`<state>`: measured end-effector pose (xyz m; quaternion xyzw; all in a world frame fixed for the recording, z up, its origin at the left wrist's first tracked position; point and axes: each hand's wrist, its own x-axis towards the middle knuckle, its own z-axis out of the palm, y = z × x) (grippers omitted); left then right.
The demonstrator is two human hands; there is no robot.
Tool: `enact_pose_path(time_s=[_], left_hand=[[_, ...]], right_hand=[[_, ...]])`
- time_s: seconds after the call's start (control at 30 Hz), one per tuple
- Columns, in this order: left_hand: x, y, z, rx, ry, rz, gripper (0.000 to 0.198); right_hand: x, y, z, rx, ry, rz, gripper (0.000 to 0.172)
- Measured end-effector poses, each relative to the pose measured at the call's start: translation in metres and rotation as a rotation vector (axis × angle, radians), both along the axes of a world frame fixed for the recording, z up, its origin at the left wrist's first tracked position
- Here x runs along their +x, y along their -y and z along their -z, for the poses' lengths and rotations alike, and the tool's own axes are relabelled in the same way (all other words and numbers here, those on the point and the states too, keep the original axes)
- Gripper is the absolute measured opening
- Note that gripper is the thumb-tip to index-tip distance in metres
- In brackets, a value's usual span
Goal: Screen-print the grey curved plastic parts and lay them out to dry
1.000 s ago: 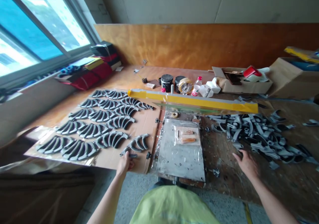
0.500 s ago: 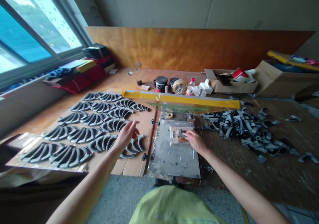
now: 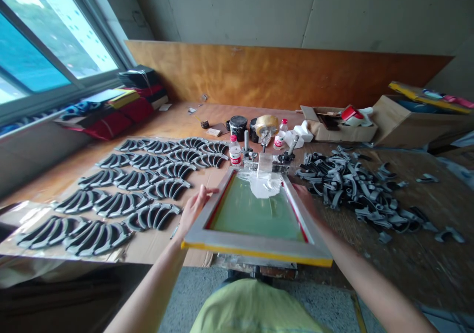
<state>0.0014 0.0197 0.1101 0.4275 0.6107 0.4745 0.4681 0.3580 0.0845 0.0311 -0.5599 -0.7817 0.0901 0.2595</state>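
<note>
A screen-printing frame, with a green mesh, red inner edging and yellow tape along its near edge, lies over the work plate. Its near edge looks raised. My left hand grips the left side rail with the fingers against it. On the opposite rail is my right hand, its fingers partly hidden by the frame. White ink is pooled on the far part of the mesh. A pale squeegee stands in the ink, near the metal hinge clamp. The frame hides most of the plate.
Rows of grey curved parts lie on cardboard to the left. A heap of similar parts sits on the right. Behind the hinge are red-capped bottles, a black tub and a tape roll. Cardboard boxes stand at the back right.
The frame, earlier raised, has swung down over the plate. Both hands have moved onto its sides; my right hand has left the small grey part on the plate.
</note>
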Motion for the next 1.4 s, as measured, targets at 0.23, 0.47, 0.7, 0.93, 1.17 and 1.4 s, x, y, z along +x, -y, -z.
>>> enact_pose_path(time_s=[0.23,0.47,0.7,0.93,1.17,1.4], left_hand=[[0.006,0.035,0.094,-0.233,0.051,0.034,0.095],[0.004,0.032,0.118,-0.265,0.032,0.046,0.085],[0.005,0.034,0.113,-0.248,-0.029,0.061,0.078],[0.006,0.033,0.109,-0.224,-0.038,0.032,0.076],[0.005,0.033,0.108,-0.256,-0.006,0.032,0.077],[-0.001,0.032,0.083,-0.253,0.023,0.065,0.083]], right_hand=[[-0.044,-0.061,-0.046,0.102,0.162,-0.074,0.057],[-0.079,-0.053,-0.025,-0.150,0.358,-0.162,0.010],[-0.043,-0.003,-0.022,-0.065,0.345,-0.518,0.029],[-0.054,-0.017,-0.027,-0.008,0.282,-0.402,0.021],[-0.048,0.017,-0.004,0.095,0.196,-0.509,0.025],[-0.066,-0.057,-0.047,-0.096,0.117,-0.193,0.054]])
